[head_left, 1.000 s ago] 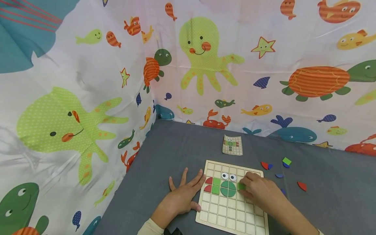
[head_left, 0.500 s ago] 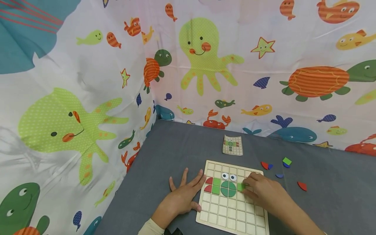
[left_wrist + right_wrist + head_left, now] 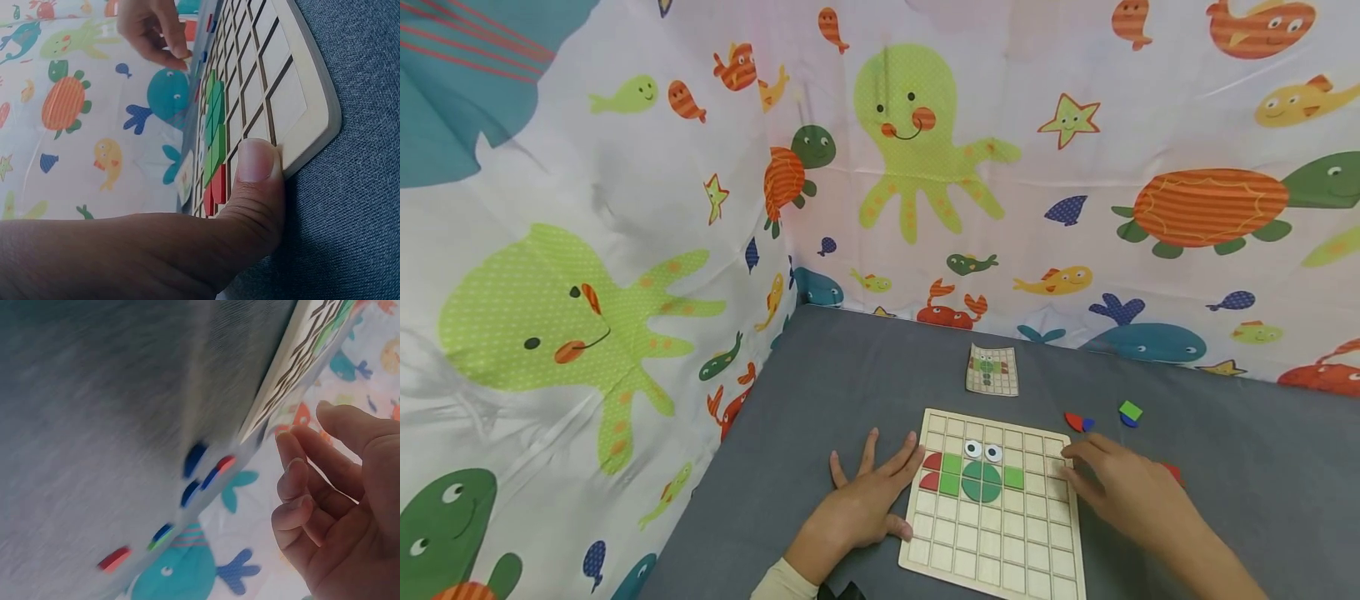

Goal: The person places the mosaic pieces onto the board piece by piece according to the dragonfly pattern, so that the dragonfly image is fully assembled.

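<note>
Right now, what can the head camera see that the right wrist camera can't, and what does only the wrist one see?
Only the head view shows the left hand, touching the gridded board, and a pale sleeve. Only the right wrist view shows two more blue pieces, which the right hand seems to hide from the head camera. Both show the gridded board, that hand, loose red pieces and the sea-animal cloth.

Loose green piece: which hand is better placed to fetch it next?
Probably the right hand: it looks empty and is by the right edge of the board, nearer the loose green piece; the left hand rests at the opposite edge.
</note>
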